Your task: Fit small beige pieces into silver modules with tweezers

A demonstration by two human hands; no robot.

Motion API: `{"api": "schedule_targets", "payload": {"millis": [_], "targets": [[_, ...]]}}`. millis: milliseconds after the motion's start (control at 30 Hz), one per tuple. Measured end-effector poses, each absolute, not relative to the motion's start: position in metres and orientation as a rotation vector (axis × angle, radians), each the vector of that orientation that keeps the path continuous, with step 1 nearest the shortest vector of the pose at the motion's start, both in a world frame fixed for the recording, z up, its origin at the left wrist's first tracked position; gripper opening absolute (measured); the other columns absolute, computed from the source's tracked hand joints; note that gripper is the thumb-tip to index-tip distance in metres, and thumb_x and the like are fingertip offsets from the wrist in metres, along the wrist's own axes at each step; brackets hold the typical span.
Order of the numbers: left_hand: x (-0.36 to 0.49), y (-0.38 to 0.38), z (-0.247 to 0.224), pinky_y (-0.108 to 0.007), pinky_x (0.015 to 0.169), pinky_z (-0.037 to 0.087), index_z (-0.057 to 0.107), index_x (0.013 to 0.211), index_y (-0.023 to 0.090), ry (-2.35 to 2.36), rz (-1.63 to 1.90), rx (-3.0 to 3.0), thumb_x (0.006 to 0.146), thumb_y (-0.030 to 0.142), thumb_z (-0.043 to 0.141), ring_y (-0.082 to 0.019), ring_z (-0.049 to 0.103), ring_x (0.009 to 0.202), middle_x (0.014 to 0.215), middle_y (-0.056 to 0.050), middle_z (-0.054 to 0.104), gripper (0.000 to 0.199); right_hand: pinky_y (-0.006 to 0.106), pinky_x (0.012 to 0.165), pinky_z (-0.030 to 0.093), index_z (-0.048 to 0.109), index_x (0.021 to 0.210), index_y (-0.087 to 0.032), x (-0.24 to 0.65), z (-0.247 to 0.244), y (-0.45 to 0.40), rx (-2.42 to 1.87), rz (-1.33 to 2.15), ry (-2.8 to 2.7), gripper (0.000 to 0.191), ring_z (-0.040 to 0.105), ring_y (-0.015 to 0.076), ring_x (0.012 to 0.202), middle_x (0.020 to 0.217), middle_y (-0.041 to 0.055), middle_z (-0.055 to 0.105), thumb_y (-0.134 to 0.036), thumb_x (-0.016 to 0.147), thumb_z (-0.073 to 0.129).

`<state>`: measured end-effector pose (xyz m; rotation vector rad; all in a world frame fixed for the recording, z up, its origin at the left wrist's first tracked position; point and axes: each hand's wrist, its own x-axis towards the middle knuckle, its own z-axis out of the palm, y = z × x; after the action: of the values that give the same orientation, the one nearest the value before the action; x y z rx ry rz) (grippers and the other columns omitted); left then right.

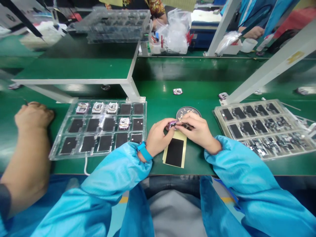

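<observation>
Between thumb and fingers, my left hand holds a small purple-edged device. My right hand meets it from the right, its fingers pinched on a small dark part beside the device. Below both hands lies a black sheet on yellow backing paper. A round dish of small pale pieces sits just behind my right hand. To the left, a clear tray has dark pads in its compartments and a few white devices. On the right, another tray bears dark pads and metallic parts.
A person's bare forearm rests at the far left. A raised shelf stands behind the left tray, and a slanted white post rises behind the right one. Small devices lie along the green bench. People sit across it.
</observation>
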<state>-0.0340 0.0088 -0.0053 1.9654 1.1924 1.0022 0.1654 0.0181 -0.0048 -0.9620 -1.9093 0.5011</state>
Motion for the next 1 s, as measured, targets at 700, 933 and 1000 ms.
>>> {"api": "schedule_targets", "payload": {"millis": [700,933,1000], "targets": [[-0.028,0.188,0.039,-0.045,0.088,0.049,0.068,0.123,0.018,1.899,0.225,2.293,0.092,0.031,0.059,-0.036,0.067,0.107,0.115,-0.018,0.072,0.035,0.04,0.085,0.052,0.073,0.102,-0.019,0.192,-0.001,0.035,-1.489,0.294,-1.759,0.022,0.066,0.0254,0.092,0.098,0.0098,0.068,-0.031,0.1,0.054],[-0.002,0.209,0.004,-0.056,0.113,0.031,0.068,0.131,0.021,1.616,0.334,2.521,0.088,0.048,0.07,-0.038,0.041,0.139,0.145,-0.015,0.058,0.051,0.034,0.073,0.054,0.072,0.077,-0.02,0.185,0.021,0.024,-1.273,0.531,-1.549,0.044,0.068,0.0191,0.079,0.085,0.0062,0.069,-0.047,0.104,0.049],[0.003,0.206,0.002,-0.055,0.114,0.031,0.073,0.12,0.017,1.62,0.347,2.509,0.09,0.044,0.069,-0.038,0.044,0.136,0.136,-0.017,0.064,0.04,0.029,0.059,0.052,0.069,0.072,-0.02,0.183,0.022,0.022,-1.297,0.692,-1.49,0.052,0.065,0.0156,0.064,0.077,0.0051,0.069,-0.056,0.103,0.047]]}}
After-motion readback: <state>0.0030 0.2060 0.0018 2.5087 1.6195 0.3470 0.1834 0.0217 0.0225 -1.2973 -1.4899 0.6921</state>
